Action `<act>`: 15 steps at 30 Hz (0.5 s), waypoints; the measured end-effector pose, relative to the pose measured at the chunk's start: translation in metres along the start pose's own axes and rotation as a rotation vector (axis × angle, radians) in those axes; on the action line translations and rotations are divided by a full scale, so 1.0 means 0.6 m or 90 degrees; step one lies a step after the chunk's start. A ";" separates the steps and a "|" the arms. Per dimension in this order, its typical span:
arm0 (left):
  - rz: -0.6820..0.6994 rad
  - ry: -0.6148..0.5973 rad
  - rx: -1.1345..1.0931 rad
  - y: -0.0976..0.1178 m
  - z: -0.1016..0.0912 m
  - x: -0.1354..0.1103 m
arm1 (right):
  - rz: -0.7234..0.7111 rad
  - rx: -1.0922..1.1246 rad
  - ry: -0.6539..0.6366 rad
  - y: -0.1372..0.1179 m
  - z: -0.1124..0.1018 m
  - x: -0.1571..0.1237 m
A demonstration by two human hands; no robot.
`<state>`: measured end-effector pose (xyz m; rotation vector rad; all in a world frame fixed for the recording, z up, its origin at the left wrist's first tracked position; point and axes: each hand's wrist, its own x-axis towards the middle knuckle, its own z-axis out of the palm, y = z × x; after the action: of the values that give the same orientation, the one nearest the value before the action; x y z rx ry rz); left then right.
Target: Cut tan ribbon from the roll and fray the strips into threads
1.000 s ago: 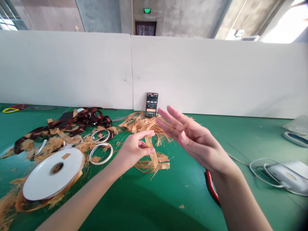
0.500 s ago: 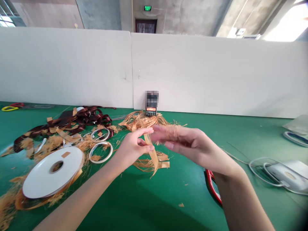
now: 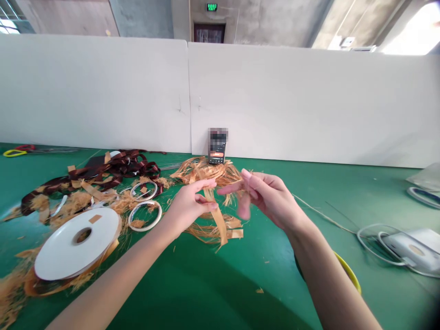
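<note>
The left hand point(image 3: 189, 208) is pinching a tan strip point(image 3: 217, 223) firmly between its fingers, keeping it taut above a frayed pile point(image 3: 206, 169) on the green desk point(image 3: 220, 284). The right hand point(image 3: 268, 197) is hovering beside it, fingers half open and blurred, seemingly empty.

The frayed amber tape point(image 3: 216, 224) has a slightly shiny, plastic-film look where it lies flat and breaks down into rough, hair-like fibres. The dark brown ribbon point(image 3: 147, 170) is glossy, while the white spool point(image 3: 58, 252) has a smooth, faintly sheened face. The pale tape rings point(image 3: 144, 202) look like plastic with a soft shine. The green tabletop point(image 3: 192, 293) is smooth and matt, the partition point(image 3: 275, 101) along its far edge is matt off-white, and the concrete wall point(image 3: 144, 18) beyond looks rough and mottled.
</note>
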<state>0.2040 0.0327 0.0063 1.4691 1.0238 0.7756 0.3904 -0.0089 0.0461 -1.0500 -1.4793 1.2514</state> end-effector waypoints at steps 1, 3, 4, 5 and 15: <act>0.007 0.000 -0.004 -0.001 -0.001 0.001 | 0.026 0.022 0.003 0.002 -0.003 0.001; 0.024 0.005 0.001 -0.001 -0.002 0.001 | 0.092 0.017 0.008 0.008 -0.008 0.004; 0.030 0.010 0.013 0.000 -0.002 0.000 | 0.129 0.003 0.002 0.012 -0.009 0.006; 0.035 0.015 0.031 0.002 0.000 -0.003 | 0.164 -0.007 -0.007 0.015 -0.009 0.006; 0.161 0.165 0.203 0.012 0.023 -0.025 | 0.149 0.105 -0.087 0.007 0.026 -0.006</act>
<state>0.2117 0.0132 0.0121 1.8301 1.2122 1.0408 0.3764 -0.0151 0.0407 -1.0661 -1.3548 1.6096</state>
